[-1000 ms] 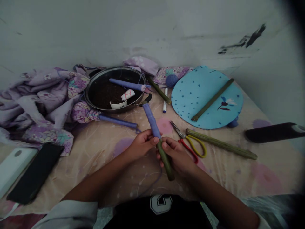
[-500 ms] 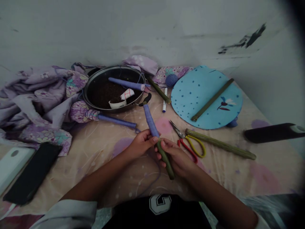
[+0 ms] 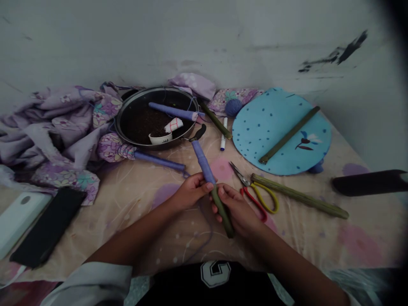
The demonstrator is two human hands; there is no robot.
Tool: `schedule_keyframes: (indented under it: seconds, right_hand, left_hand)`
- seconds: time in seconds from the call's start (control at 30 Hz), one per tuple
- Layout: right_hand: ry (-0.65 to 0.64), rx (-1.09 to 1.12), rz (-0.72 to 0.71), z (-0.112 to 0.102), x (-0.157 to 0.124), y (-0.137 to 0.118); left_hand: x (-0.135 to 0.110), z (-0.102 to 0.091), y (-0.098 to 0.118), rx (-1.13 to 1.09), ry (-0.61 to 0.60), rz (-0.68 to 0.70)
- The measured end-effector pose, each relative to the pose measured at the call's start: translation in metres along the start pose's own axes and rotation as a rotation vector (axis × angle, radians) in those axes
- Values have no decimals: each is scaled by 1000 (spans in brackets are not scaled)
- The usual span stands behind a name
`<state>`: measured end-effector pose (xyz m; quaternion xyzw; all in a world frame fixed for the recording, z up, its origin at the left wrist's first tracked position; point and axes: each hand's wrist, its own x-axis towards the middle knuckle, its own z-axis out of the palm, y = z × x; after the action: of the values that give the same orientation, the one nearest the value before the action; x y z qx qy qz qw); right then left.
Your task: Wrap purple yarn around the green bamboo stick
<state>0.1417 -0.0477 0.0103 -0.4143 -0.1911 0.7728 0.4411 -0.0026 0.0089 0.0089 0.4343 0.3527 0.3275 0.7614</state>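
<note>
Left hand (image 3: pixel 191 192) and right hand (image 3: pixel 237 210) sit close together, both clamped on one slim stick (image 3: pixel 204 163), which tilts up and away from the body. Its upper length is wrapped in purple tape (image 3: pixel 200 155), and its lower end is bare green bamboo (image 3: pixel 225 219); the left hand closes near where the wrap ends, the right around the bamboo. A thin purple cord (image 3: pixel 205 242) loops over the pale floral sheet (image 3: pixel 318 242) beneath them, and a black shirt (image 3: pixel 215 276) with a white emblem shows at the bottom edge.

Just right of the right hand lie long-nose pliers (image 3: pixel 256 193) with red and yellow grips, beside a long bamboo stick (image 3: pixel 299 195). To the left are a black phone (image 3: pixel 47 227) and a white power bank (image 3: pixel 19 216).

Farther off, a dark round pan (image 3: pixel 117 123) holds dark soil (image 3: pixel 137 127), a white cup (image 3: pixel 160 138) and another purple-wrapped stick (image 3: pixel 172 111) — a third lies on the sheet at (image 3: pixel 159 161), its end tucked into lilac floral cloth (image 3: pixel 63 114). Past these are a marker (image 3: pixel 223 134), a blue yarn ball (image 3: pixel 233 107) and a dotted blue round board (image 3: pixel 255 127) carrying a bamboo strip (image 3: pixel 288 135).
</note>
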Motion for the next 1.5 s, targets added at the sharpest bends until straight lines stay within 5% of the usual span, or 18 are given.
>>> schedule_keyframes:
  seconds: [0.2, 0.43, 0.63, 0.9, 1.1, 1.5]
  right_hand:
    - [26, 76, 85, 1, 4, 2]
    - [49, -26, -47, 1, 3, 0]
    - [41, 22, 31, -2, 7, -1]
    - [80, -3, 7, 1, 2, -4]
    - [81, 55, 48, -1, 7, 2]
    - [88, -20, -29, 3, 3, 0]
  left_hand:
    - [1, -3, -5, -30, -74, -18]
    - [5, -6, -9, -13, -6, 4]
    - [5, -8, -5, -37, -130, -50]
    - [8, -8, -6, 17, -21, -33]
    - [6, -9, -7, -33, -111, -53]
    - [7, -10, -7, 17, -66, -48]
